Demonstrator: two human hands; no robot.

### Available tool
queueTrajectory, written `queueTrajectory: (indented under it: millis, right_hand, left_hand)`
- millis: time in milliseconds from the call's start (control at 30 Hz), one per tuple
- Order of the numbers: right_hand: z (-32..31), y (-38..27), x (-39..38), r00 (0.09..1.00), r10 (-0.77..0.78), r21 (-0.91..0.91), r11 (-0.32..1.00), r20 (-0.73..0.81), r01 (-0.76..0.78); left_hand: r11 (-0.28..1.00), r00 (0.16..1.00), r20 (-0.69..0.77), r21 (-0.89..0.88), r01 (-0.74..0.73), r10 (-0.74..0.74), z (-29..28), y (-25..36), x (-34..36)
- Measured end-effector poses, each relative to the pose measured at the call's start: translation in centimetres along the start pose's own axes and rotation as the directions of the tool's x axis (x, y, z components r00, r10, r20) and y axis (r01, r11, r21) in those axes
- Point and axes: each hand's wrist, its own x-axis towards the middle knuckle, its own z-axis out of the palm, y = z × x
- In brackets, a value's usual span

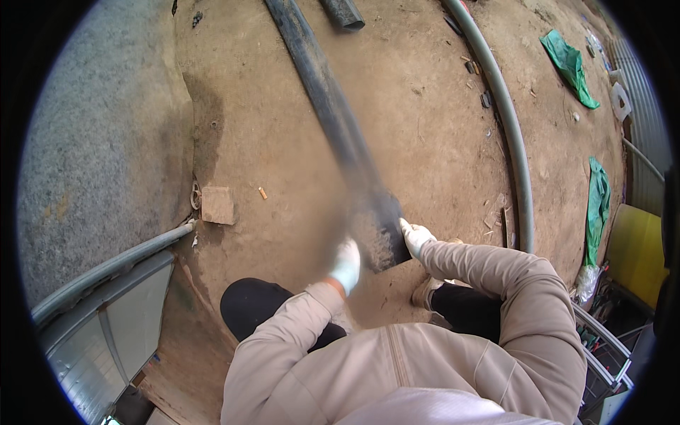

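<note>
A long black pipe (322, 92) runs over the dirt ground from the top of the view down to my hands. Its near end is wider and dark, with pale, crumbly dirt on it. My right hand (416, 237), in a white glove, grips the right edge of this near end, its fingertips against the black surface. Just left of the same end is my left hand (346, 265), gloved in white and pale blue. A hazy blur covers its fingers and part of the pipe, so whether it touches the pipe is unclear.
A second dark pipe piece (343, 14) lies at the far side. To the right, a long grey pipe (506, 113) curves along the ground near green cloths (570, 67). A small block (217, 205) and a grey rail (113, 269) are on the left. A yellow container (637, 255) stands far right.
</note>
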Motion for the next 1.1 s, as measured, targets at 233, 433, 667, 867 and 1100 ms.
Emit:
queueTrajectory:
  millis: [233, 433, 667, 867, 1100]
  right_hand:
    - [-5.0, -8.6, 1.6, 0.976, -0.092, 0.276, 0.961, 0.199, 0.034]
    - [-7.0, -7.9, -2.0, 0.872, -0.484, 0.309, 0.842, 0.073, 0.441]
    - [-4.5, -10.4, -1.2, 0.822, -0.509, 0.165, 0.815, -0.254, 0.556]
    - [-10.7, -19.3, 4.6, 0.865, -0.481, 0.290, 0.815, -0.142, 0.501]
    - [-11.4, -19.2, 6.4, 0.849, -0.503, 0.047, 0.856, -0.162, 0.516]
  left_hand:
    - [-0.567, 0.969, 0.242, -0.791, 0.230, 0.056, -2.2, -7.2, 10.2]
    - [-0.775, 0.984, -0.013, -0.618, 0.132, 0.178, -8.2, -12.4, 17.5]
    - [-0.723, 0.994, 0.102, -0.690, 0.038, -0.045, -17.2, -13.3, 11.0]
    - [-0.317, 0.972, -0.115, -0.932, -0.178, -0.207, -18.6, -13.5, 7.1]
    - [-0.295, 0.949, -0.197, -0.917, -0.267, -0.247, -20.9, -13.1, 7.1]
